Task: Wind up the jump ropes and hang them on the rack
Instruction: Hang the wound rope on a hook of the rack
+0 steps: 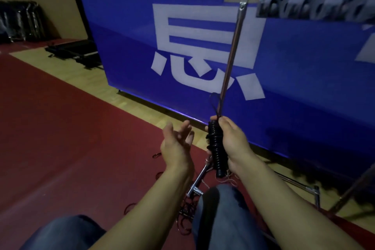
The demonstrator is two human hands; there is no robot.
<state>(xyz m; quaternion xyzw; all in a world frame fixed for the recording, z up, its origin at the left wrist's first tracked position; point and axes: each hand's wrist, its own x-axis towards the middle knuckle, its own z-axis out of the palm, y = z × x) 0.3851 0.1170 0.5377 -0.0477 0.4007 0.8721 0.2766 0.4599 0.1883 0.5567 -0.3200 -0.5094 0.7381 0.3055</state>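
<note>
My right hand (231,142) grips a black jump rope (216,148), its cord wound tightly round the handles in a bundle held nearly upright. A short black loop sticks out above my fingers. My left hand (177,144) hovers just left of the bundle, palm up, fingers spread and blurred, holding nothing. The metal rack (233,44) stands right behind the bundle: a slanted upright post up to a top bar, where several wound dark ropes (312,8) hang, blurred. Thin reddish ropes (184,215) lie loose on the floor between my knees.
A big blue banner (304,79) with white characters stands close behind the rack. The rack's base tubes (197,182) lie on the floor near my knees. Red mat (60,128) covers the floor at left. Black cases (77,50) and folded items sit far left by the wall.
</note>
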